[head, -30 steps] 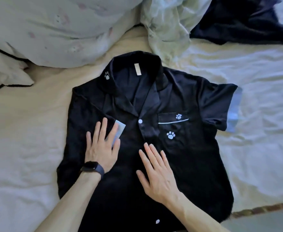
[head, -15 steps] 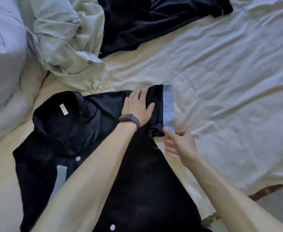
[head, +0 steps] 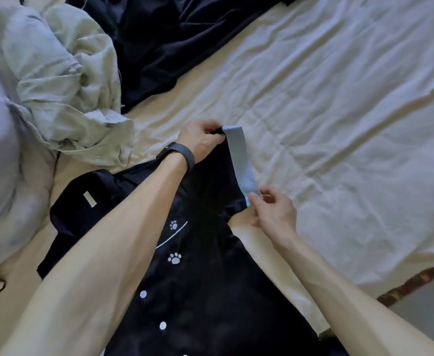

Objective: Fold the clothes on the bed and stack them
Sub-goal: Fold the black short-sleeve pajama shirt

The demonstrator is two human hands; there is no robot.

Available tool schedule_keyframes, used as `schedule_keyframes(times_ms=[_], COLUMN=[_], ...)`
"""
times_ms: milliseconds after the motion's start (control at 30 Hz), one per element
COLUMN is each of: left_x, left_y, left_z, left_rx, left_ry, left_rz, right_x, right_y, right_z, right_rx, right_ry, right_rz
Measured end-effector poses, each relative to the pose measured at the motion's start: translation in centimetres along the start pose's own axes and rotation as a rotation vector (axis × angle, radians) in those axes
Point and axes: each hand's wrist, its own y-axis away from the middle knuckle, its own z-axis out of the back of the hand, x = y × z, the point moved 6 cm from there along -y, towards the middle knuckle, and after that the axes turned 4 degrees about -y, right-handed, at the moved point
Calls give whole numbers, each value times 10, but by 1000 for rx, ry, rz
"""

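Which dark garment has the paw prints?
The buttoned black shirt nearest the person, held by its blue cuff; the other dark garment lies crumpled farther away.

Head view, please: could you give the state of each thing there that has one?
black shirt, spread front up, buttoned.
light blue cuff, stretched between both hands.
left hand, pinching cuff's far end.
right hand, pinching cuff's near end.
dark garment, crumpled, unfolded.
pale green fabric, crumpled, unfolded.

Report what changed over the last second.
Both hands left the front of the black paw-print shirt and moved to its sleeve. The left hand pinches the blue cuff at its upper end, the right hand at its lower end. The shirt stays spread on the bed; the dark garment is untouched.
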Motion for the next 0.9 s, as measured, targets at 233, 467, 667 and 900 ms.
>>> schedule_keyframes(times_ms=[233, 467, 667, 900], left_x=[38, 193, 206, 198], left_y=[106, 239, 205, 117], left_z=[43, 36, 50, 41], left_rx=[-186, -142, -247, -129], left_ry=[267, -25, -51, 69], left_rz=[-118, 305, 264, 565], right_x=[3, -80, -100, -82], right_y=[72, 144, 137, 111], right_z=[-23, -66, -72, -112], right_rx=[-49, 280, 153, -4], right_ry=[125, 568, 93, -488], right_rz=[446, 303, -260, -633])
